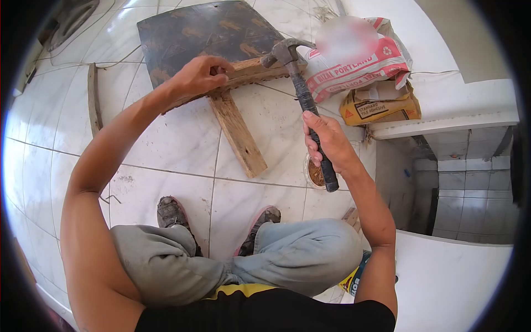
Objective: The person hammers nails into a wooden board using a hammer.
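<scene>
My right hand (327, 139) is wrapped round the black taped handle of a claw hammer (303, 91), whose metal head is raised near the right end of a wooden strip. My left hand (206, 76) rests at the edge of a dark, stained board (204, 34), its fingers curled over the wooden strip (249, 71) along that edge. Whether a small item is between those fingers is too small to tell. A short wooden plank (239, 134) extends from under the board's edge toward my feet.
Beyond the hammer lie a red and white cement bag (359, 66) and a yellow tile adhesive bag (381, 105). A round container (315, 170) of small brownish pieces stands beside the hammer handle. A narrow wood strip (94, 99) lies at left. A tiled recess (464, 193) is at right.
</scene>
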`<control>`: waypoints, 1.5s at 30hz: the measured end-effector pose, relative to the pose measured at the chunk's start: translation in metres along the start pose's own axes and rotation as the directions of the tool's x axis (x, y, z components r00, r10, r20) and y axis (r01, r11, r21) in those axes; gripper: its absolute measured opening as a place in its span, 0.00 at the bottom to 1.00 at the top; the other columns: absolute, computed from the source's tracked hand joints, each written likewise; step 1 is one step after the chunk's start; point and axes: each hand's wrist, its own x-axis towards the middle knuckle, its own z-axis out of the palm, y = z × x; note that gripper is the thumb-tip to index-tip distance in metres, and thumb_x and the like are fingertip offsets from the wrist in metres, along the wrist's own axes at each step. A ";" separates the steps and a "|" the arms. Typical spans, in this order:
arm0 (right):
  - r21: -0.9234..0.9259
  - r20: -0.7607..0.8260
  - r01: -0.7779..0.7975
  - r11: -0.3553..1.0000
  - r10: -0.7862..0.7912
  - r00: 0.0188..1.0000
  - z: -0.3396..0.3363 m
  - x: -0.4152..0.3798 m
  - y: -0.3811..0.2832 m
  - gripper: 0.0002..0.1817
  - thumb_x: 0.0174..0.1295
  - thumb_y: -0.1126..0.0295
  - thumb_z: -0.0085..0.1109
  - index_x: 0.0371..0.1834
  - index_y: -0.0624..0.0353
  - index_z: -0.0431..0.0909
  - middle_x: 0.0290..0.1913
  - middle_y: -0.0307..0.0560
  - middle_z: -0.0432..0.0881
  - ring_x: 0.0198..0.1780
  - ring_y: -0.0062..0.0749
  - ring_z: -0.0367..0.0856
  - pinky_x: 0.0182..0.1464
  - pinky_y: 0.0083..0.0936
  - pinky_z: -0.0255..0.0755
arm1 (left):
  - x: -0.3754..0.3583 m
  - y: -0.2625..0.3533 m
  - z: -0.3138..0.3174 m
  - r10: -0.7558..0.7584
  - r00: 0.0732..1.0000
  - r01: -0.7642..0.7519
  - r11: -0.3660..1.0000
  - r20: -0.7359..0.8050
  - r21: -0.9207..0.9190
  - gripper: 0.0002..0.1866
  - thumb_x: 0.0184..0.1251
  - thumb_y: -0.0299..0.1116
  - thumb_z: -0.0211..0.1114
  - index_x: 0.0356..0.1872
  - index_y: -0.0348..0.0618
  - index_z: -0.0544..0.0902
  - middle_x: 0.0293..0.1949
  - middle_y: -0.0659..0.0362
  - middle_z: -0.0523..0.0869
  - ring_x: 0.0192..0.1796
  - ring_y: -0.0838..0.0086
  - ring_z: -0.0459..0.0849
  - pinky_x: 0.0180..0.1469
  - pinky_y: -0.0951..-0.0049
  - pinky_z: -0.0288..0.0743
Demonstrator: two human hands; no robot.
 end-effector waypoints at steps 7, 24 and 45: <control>0.156 0.014 0.119 0.981 -0.123 0.992 0.045 0.010 -0.029 0.25 0.75 0.44 0.57 0.34 0.56 0.70 0.19 0.34 0.70 0.13 0.16 0.67 0.15 0.20 0.66 | 0.059 -0.073 -0.007 -0.044 0.902 -0.004 0.994 -0.430 -0.110 0.15 0.77 0.41 0.66 0.50 0.41 0.90 0.35 0.57 0.91 0.36 0.71 0.86 0.43 0.71 0.79; -0.183 -0.053 0.349 0.919 -0.364 0.930 0.060 0.023 -0.049 0.26 0.76 0.43 0.54 0.34 0.57 0.71 0.20 0.34 0.71 0.15 0.16 0.68 0.16 0.20 0.62 | 0.046 -0.087 0.055 -0.203 0.916 0.039 0.903 -0.345 -0.428 0.11 0.78 0.36 0.64 0.46 0.39 0.89 0.39 0.63 0.91 0.42 0.81 0.83 0.50 0.77 0.77; -0.192 -0.204 0.675 0.713 -0.702 0.683 0.078 0.062 -0.066 0.27 0.78 0.43 0.51 0.30 0.55 0.67 0.16 0.33 0.66 0.13 0.17 0.67 0.15 0.21 0.64 | 0.042 -0.077 0.065 -0.137 0.878 0.005 0.961 -0.459 -0.276 0.09 0.76 0.32 0.63 0.44 0.38 0.88 0.34 0.58 0.90 0.37 0.77 0.83 0.48 0.73 0.77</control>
